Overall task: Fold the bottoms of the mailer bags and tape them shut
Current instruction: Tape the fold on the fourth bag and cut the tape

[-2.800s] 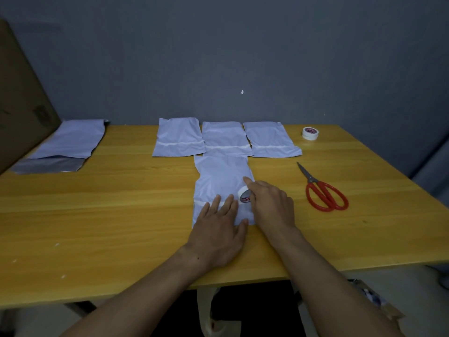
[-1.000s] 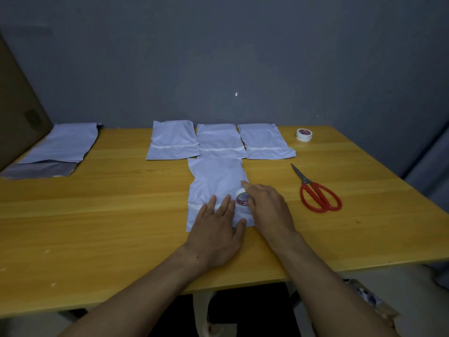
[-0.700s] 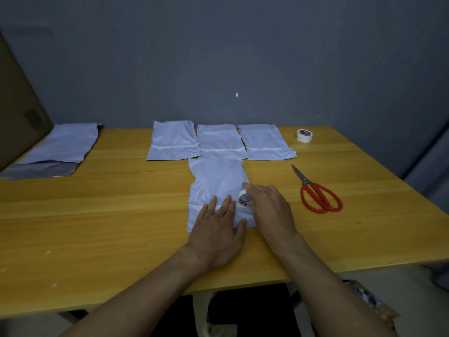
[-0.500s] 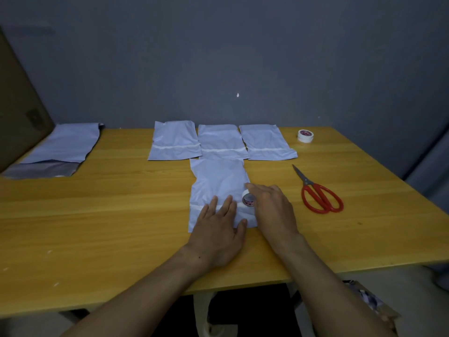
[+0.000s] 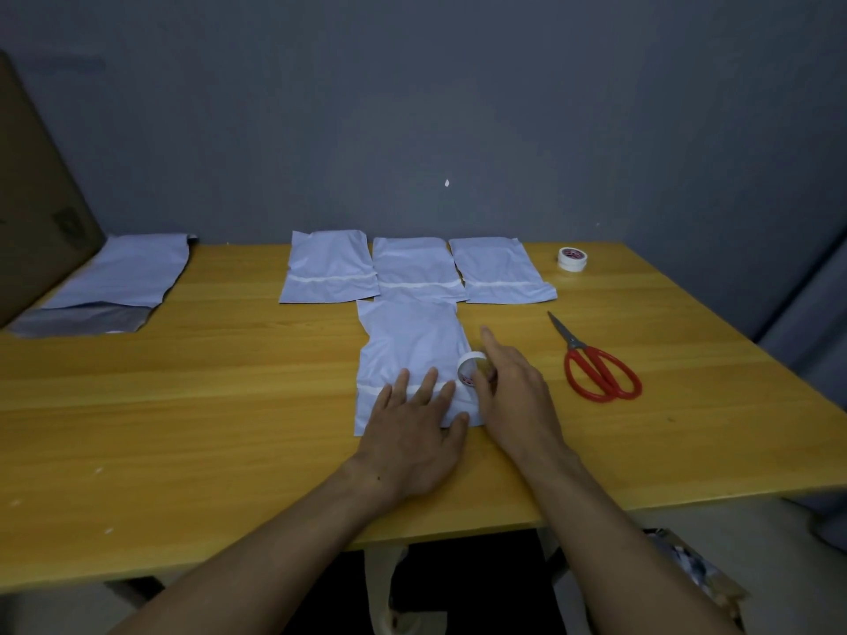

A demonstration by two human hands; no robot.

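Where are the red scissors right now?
In the head view, the red scissors lie on the wooden table, right of the right hand and nearer than the spare tape roll.

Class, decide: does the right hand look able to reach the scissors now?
Probably yes: the scissors lie just beside the right hand, bare table between, though it holds a tape roll.

Row of bags (image 5: 415, 268) behind near bag (image 5: 412, 346), tape roll (image 5: 468, 364) at its right edge, scissors (image 5: 596, 366) further right, bag stack (image 5: 123, 277) far left
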